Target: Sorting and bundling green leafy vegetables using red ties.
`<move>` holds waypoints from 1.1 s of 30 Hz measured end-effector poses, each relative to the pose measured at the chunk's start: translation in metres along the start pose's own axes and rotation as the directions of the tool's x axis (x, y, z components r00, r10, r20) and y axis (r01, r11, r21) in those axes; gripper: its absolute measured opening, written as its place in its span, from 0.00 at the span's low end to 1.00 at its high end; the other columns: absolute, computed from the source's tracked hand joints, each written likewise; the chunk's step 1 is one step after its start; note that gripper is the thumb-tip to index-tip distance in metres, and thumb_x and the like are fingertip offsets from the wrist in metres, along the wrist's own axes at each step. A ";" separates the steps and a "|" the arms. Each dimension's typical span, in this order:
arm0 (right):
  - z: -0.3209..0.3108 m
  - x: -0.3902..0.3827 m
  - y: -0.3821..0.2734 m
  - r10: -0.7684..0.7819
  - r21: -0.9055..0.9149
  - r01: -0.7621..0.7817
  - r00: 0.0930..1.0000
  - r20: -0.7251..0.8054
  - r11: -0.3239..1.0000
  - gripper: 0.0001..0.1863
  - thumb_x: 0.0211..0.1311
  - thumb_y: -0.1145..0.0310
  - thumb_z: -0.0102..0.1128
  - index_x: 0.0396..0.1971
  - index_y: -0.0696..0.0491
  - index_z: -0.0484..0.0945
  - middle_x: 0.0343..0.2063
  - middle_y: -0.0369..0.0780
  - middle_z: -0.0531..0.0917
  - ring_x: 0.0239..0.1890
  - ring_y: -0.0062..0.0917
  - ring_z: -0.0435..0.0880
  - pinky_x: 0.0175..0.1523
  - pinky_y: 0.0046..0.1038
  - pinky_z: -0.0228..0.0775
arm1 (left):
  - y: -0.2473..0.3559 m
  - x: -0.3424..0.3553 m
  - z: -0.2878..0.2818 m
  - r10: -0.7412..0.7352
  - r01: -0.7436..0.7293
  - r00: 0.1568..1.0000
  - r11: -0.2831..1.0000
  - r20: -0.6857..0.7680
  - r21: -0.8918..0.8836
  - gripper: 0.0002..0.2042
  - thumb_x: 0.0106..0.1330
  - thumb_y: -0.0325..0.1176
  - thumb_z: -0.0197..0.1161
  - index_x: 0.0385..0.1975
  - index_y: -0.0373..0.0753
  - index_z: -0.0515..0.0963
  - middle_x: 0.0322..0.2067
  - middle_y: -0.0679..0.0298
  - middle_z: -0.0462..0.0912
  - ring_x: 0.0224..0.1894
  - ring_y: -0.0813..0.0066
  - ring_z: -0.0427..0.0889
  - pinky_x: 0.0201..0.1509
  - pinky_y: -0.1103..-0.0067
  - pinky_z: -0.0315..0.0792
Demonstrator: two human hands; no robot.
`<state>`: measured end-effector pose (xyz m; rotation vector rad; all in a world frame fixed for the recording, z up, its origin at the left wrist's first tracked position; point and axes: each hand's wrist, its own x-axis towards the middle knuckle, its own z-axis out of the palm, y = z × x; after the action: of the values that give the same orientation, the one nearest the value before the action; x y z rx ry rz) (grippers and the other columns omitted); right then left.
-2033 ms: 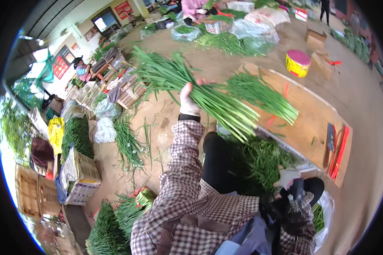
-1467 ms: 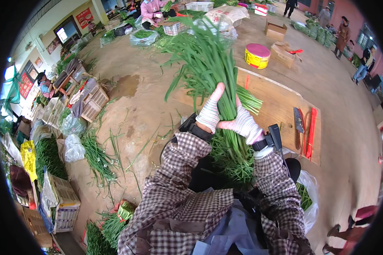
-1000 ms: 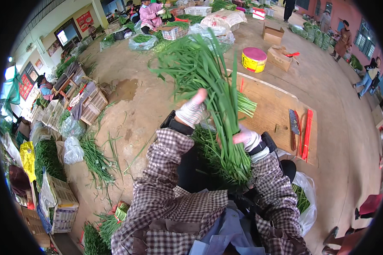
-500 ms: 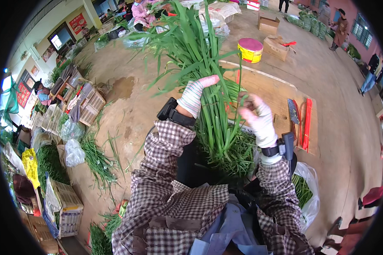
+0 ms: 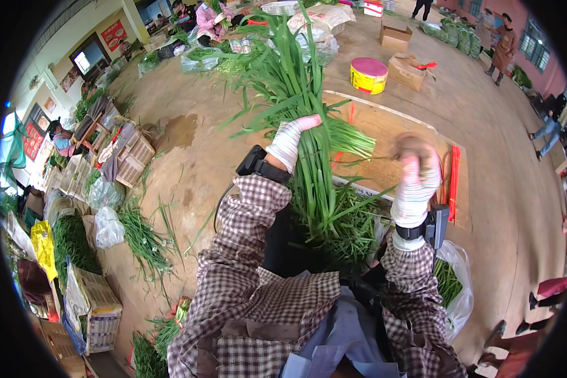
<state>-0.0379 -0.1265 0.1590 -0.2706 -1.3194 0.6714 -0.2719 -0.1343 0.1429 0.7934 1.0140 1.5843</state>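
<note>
My left hand (image 5: 292, 142), wrapped in pale striped cloth, is closed round a thick bunch of long-leafed greens (image 5: 290, 69). Leaves fan out beyond the hand and hang back toward my lap. My right hand (image 5: 417, 165), wrapped the same way, is over the right part of a wooden board (image 5: 384, 173); its fingers are smeared by motion. A thin strand seems to run toward it. Pale-stemmed greens (image 5: 356, 138) lie on the board beside my left hand. Red strips (image 5: 453, 183) lie along the board's right side. More cut greens (image 5: 353, 233) are heaped between my arms.
A yellow round tub (image 5: 368, 77) and open cardboard boxes (image 5: 397, 38) stand beyond the board. Loose greens (image 5: 143, 236) and plastic crates (image 5: 132, 154) are on the left. A clear bag of greens (image 5: 457, 283) sits by my right forearm. Other people work farther off.
My right hand has moved right, away from the bunch, and now covers where a knife lay on the board. My left hand keeps its hold on the greens.
</note>
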 end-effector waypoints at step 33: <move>0.008 -0.034 0.030 0.216 -0.736 0.253 0.852 0.477 0.628 0.05 0.51 0.63 0.59 0.27 0.45 0.76 0.24 0.37 0.78 0.26 0.34 0.78 0.33 0.36 0.69 | 0.008 -0.008 -0.013 -0.098 0.140 0.957 0.980 0.273 -0.138 0.19 0.51 0.40 0.67 0.39 0.36 0.76 0.34 0.58 0.82 0.38 0.63 0.81 0.45 0.68 0.76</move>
<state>-0.0576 -0.1242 0.1176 -0.8310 -2.1270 0.0746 -0.2846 -0.1455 0.1443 0.7960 0.7210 1.3921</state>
